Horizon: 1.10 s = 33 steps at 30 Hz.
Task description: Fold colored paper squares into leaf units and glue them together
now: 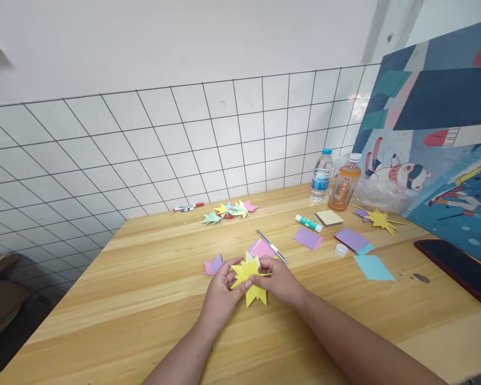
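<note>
Between my two hands, just above the wooden table (152, 299), is a yellow folded-paper star (256, 295) with several points. My left hand (223, 291) grips its left side, thumb across the front. From the right, my right hand (279, 280) pinches it, thumb on the front near the middle. Pale cream points show behind the yellow ones; the fingers behind the paper are hidden. A pink and purple folded-paper piece (214, 264) lies left of my left hand. Just beyond the hands are pink paper sheets (261, 247) and a craft knife (272, 247).
Folded-paper stars (234, 210) and markers (188, 207) lie near the wall. To the right are a glue stick (308, 223), purple paper (350, 240), blue paper (373, 267), a tape roll (340, 249), a water bottle (321, 179), an orange drink bottle (344, 184) and a phone (457, 267).
</note>
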Each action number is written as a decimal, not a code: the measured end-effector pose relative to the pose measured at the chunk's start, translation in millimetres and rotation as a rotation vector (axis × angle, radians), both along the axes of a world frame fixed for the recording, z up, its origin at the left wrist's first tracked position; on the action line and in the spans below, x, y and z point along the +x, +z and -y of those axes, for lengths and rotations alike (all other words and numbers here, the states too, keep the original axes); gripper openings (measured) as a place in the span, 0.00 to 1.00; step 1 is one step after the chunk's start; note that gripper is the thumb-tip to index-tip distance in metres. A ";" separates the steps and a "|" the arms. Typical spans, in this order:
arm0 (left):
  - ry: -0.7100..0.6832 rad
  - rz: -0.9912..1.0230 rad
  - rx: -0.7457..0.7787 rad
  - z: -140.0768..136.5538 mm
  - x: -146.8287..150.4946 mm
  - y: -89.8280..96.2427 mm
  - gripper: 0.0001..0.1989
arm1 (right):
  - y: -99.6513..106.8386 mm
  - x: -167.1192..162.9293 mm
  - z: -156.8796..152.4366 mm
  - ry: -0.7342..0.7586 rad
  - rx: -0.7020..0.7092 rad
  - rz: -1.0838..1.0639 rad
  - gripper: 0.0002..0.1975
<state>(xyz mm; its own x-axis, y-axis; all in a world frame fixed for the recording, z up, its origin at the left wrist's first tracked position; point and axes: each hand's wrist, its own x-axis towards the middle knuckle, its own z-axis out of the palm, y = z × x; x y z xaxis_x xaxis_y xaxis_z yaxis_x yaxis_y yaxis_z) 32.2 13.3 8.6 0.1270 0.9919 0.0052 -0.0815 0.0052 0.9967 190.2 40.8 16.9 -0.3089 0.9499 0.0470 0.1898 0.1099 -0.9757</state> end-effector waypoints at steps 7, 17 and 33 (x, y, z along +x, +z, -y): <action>0.010 -0.173 -0.004 7.7 2.4 8.9 0.30 | 1.9 1.9 3.7 0.086 -0.074 -0.087 0.10; 0.006 -0.367 0.095 13.4 2.7 7.4 0.31 | -3.5 6.5 -1.7 0.061 -0.103 -0.112 0.16; 0.118 -0.119 0.041 -0.1 -8.9 -4.5 0.37 | 9.4 23.6 2.0 0.067 0.358 0.410 0.09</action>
<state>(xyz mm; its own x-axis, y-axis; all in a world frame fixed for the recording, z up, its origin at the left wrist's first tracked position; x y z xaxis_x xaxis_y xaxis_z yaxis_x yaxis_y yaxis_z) 23.3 13.4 4.0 0.0123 0.9992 0.0378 0.0396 -0.0382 0.9985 213.9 38.9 26.4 -0.4293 0.8741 0.2270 0.5275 0.4467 -0.7226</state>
